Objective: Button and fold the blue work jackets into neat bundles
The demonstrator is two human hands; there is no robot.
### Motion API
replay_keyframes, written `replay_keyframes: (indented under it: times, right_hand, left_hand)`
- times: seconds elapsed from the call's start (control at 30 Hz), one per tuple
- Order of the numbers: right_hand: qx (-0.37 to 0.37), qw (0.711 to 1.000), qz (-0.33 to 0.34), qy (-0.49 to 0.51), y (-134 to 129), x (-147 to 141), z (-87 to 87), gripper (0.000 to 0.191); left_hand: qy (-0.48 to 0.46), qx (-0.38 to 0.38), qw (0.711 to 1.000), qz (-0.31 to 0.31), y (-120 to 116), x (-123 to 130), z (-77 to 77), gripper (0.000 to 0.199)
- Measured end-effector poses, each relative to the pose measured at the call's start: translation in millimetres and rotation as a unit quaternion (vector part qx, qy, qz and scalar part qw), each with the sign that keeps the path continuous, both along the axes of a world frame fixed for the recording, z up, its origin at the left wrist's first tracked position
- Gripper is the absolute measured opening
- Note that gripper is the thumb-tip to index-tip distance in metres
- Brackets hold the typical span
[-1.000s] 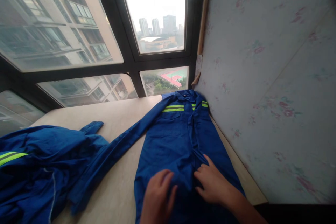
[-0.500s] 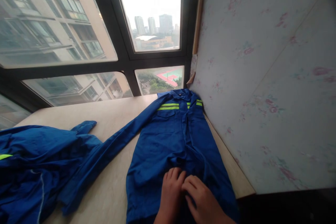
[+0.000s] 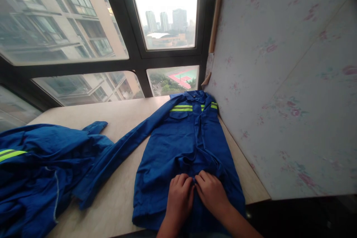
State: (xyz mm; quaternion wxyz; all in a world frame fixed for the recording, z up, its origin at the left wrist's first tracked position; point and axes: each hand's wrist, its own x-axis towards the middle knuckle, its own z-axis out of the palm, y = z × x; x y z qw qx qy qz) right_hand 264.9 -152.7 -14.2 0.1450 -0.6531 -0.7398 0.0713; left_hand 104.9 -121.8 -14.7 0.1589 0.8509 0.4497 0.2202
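A blue work jacket (image 3: 170, 148) with yellow-green reflective stripes lies front side up, its collar toward the window. One sleeve stretches out to the left; the other lies along the right side of the front. Low on the front placket, my left hand (image 3: 180, 193) pinches the jacket's cloth. Close beside it, my right hand (image 3: 210, 189) grips the same placket, fingertips almost meeting the left ones. A small fold of blue fabric shows between the fingers. Whether a button or snap is under them is hidden.
A second blue garment (image 3: 30, 178) with a reflective stripe lies crumpled at the left, by the jacket's sleeve cuff. The pale tabletop (image 3: 119, 193) runs up to the dark window frame (image 3: 173, 59). A floral-papered wall (image 3: 279, 93) borders the right side.
My right hand has closed on the placket and moved slightly up beside my left hand. The cloth above the hands is more bunched. The view has shifted slightly.
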Motion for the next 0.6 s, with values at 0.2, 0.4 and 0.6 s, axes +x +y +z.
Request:
replay_keyframes:
  times: [0.2, 0.4, 0.6]
  right_hand:
    - [0.016, 1.0, -0.004, 0.009, 7, 3, -12.2, 0.023]
    - [-0.02, 0.989, -0.096, 0.11, 22, 7, -13.3, 0.02]
    - [-0.005, 0.941, -0.205, 0.27, 49, 29, -5.5, 0.025]
  left_hand:
    - [0.001, 0.018, 1.0, 0.026, 5, 2, -7.7, 0.016]
    - [-0.01, 0.13, 0.991, 0.0, 10, 9, -11.5, 0.022]
    - [-0.031, 0.156, 0.986, -0.058, -2, -19, -6.8, 0.024]
